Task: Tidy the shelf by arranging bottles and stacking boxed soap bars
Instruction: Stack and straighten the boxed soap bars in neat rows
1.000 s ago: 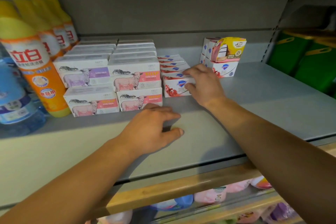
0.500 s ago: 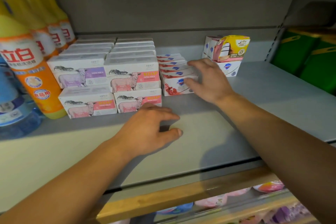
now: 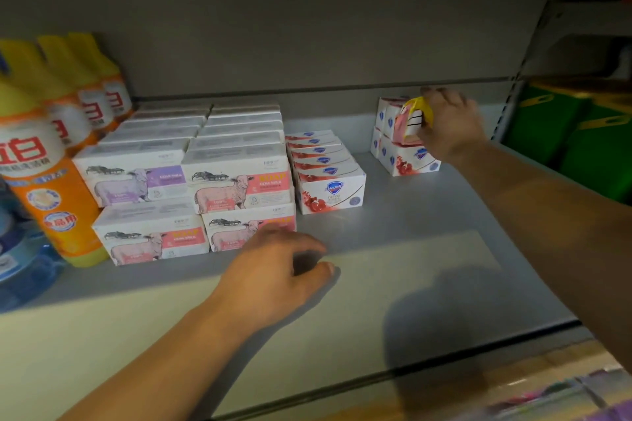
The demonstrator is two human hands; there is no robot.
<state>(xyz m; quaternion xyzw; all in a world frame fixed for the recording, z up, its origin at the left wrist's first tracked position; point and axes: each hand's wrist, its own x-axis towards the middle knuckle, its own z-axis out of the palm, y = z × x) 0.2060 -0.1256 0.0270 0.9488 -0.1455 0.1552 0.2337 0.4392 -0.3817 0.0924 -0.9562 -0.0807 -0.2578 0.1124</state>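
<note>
Right hand (image 3: 448,128) is closed around yellow-and-pink box (image 3: 412,121) atop the white soap boxes (image 3: 407,157) at shelf (image 3: 427,215) rear right. Left hand (image 3: 273,277) is rested loosely curled, holding nothing.

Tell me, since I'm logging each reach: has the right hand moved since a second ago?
Yes. The right hand left the front pomegranate soap row and went right and back to grip the yellow-pink box.

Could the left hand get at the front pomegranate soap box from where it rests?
Probably yes: the left hand rests on the bare shelf, and nothing stands between it and the front pomegranate soap box.
</note>
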